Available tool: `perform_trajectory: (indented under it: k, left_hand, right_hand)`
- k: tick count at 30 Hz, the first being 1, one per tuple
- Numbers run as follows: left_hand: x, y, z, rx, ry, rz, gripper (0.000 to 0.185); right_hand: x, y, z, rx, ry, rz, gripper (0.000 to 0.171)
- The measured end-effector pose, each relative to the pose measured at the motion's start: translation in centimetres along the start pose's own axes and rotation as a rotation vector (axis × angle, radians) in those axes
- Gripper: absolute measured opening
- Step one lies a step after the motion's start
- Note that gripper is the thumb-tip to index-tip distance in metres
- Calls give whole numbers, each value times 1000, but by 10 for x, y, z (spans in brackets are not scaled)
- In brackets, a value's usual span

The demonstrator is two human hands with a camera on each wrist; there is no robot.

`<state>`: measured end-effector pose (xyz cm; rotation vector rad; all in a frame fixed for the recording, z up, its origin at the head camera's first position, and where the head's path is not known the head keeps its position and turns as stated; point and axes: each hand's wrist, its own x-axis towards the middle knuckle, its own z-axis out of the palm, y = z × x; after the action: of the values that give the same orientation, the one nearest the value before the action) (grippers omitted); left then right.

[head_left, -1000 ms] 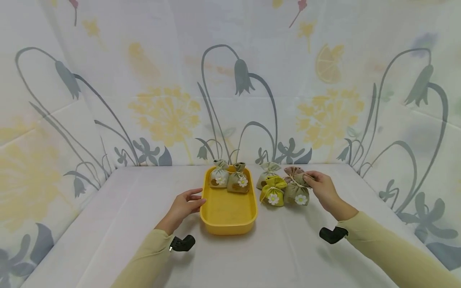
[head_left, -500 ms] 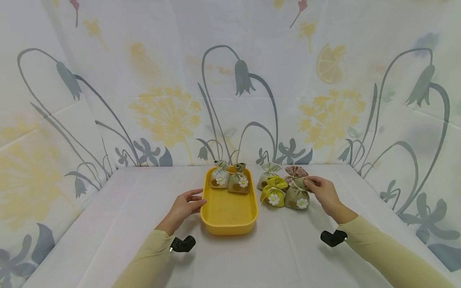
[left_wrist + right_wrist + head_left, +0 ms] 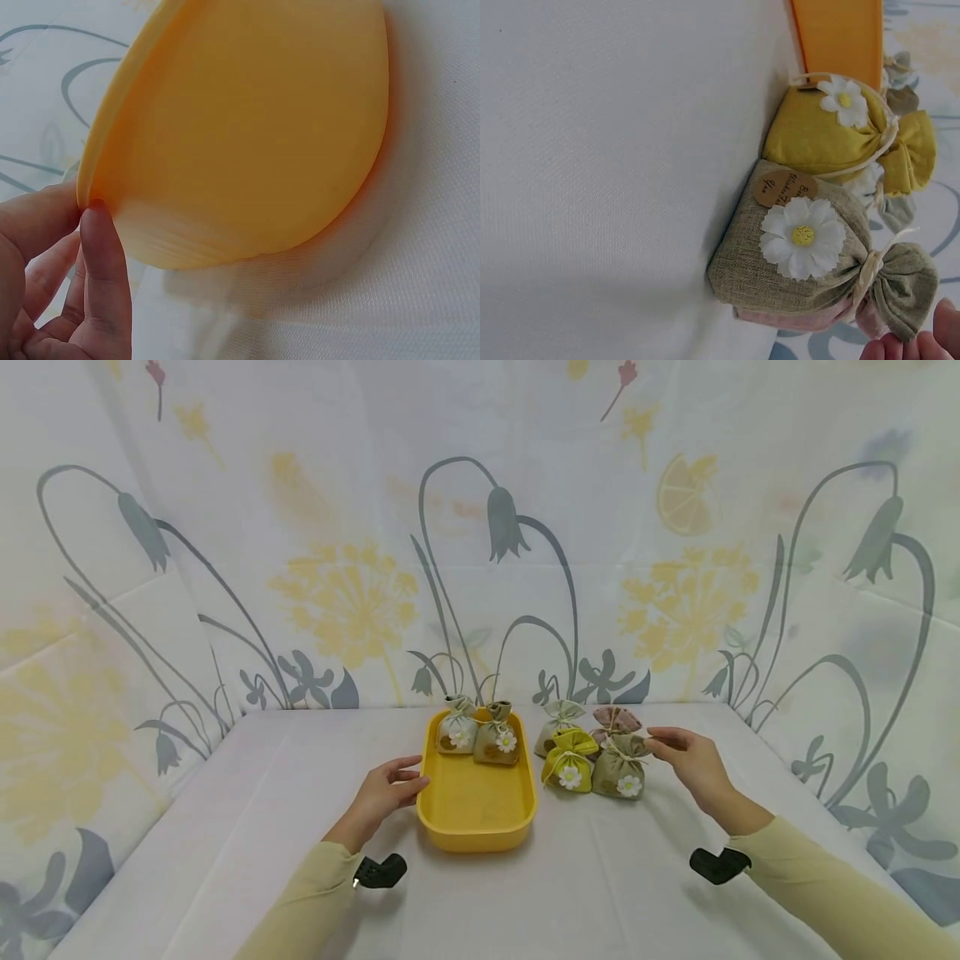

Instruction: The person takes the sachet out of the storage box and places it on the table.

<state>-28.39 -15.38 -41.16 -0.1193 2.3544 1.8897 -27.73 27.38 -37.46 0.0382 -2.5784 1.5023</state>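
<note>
While the left hand (image 3: 386, 791) rests with straight fingers against the yellow tray's (image 3: 476, 802) left rim, the right hand (image 3: 693, 762) hovers relaxed and spread just right of the olive pouch (image 3: 619, 767), holding nothing. That pouch sits on the table (image 3: 615, 877) right of the tray, touching a yellow pouch (image 3: 568, 759) and a pink pouch (image 3: 615, 720). Two pouches (image 3: 480, 736) stand at the tray's far end.

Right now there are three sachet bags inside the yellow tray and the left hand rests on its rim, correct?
Not quite: the head view shows two sachet bags inside the yellow tray, not three. The left hand does rest on its rim.
</note>
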Motion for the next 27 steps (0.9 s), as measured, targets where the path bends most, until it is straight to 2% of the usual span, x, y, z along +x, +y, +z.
perform_trajectory:
  k: [15, 27]
  left_hand:
    - [-2, 2, -1, 8, 4, -11, 47]
    - [-3, 2, 0, 1, -5, -8, 47]
  right_hand:
    - [-18, -8, -6, 27, 15, 7, 51]
    - [-28, -21, 8, 54, -54, -7, 49]
